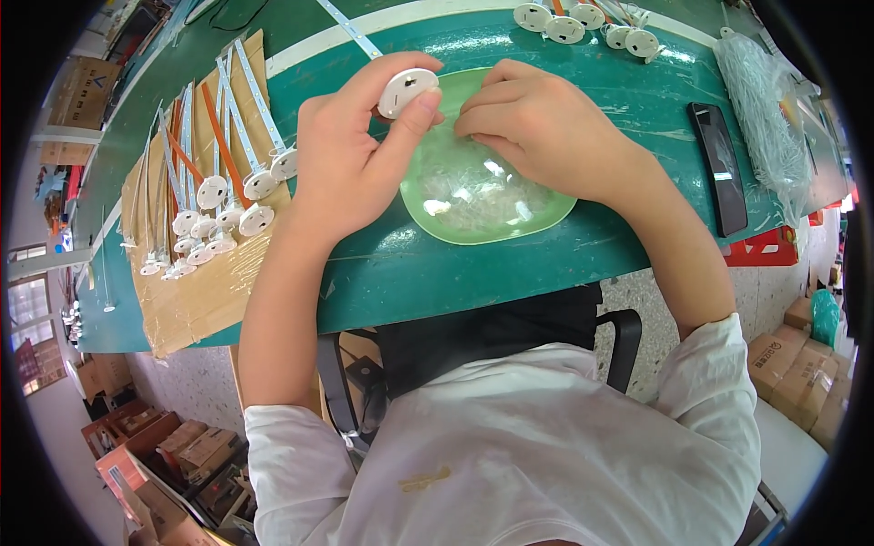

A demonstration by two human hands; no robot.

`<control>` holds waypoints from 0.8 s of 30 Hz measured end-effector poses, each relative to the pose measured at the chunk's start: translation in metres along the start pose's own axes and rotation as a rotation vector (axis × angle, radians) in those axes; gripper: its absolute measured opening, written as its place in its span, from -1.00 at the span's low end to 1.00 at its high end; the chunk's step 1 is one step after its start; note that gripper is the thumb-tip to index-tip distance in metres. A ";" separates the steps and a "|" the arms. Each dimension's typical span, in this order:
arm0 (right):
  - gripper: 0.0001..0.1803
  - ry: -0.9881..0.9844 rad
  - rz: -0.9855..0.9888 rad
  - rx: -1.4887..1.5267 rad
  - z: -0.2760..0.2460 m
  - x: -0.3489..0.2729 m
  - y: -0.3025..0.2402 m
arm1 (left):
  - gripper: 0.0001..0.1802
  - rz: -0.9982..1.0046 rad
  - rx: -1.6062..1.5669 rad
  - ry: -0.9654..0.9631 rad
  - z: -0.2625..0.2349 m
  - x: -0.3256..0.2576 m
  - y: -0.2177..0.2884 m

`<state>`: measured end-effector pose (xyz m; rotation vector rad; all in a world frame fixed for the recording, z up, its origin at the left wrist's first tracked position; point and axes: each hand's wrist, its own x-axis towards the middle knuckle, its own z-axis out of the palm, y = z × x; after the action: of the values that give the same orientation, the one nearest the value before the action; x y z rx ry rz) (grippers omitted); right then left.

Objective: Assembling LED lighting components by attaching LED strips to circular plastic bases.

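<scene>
**Over the green dish: disc pinched in left hand, right hand reaching in**

Above the pale green shallow plastic dish (510,223) on the green table (583,91), the left hand (350,155) pinches a round white plastic disc (406,91) between thumb and forefinger, other fingers loosely curled. The disc shows a flat face with a small dark slot, tilted toward the camera. The right hand (537,123) is curled, fingertips down among clear glinting bits in the dish; whether it grips any cannot be told. One dish. About ten white discs on thin strips (223,205) lie on brown cardboard (196,291) at left; four more discs (583,23) at the far edge. One black phone (717,164) at right.
</scene>
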<state>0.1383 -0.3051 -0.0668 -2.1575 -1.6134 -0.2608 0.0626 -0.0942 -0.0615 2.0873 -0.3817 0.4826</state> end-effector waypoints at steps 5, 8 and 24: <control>-0.78 0.025 0.030 0.030 0.000 0.000 -0.002 | -0.76 0.004 0.006 0.002 0.000 0.000 0.000; -0.79 0.038 0.021 0.034 0.002 -0.002 -0.002 | -0.74 -0.054 0.041 -0.055 -0.001 -0.001 0.004; -0.83 0.018 0.043 0.027 0.005 -0.004 -0.002 | -0.77 -0.001 0.049 -0.025 0.002 0.000 -0.002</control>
<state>0.1349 -0.3058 -0.0726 -2.1603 -1.5505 -0.2427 0.0640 -0.0946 -0.0640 2.1425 -0.3868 0.4697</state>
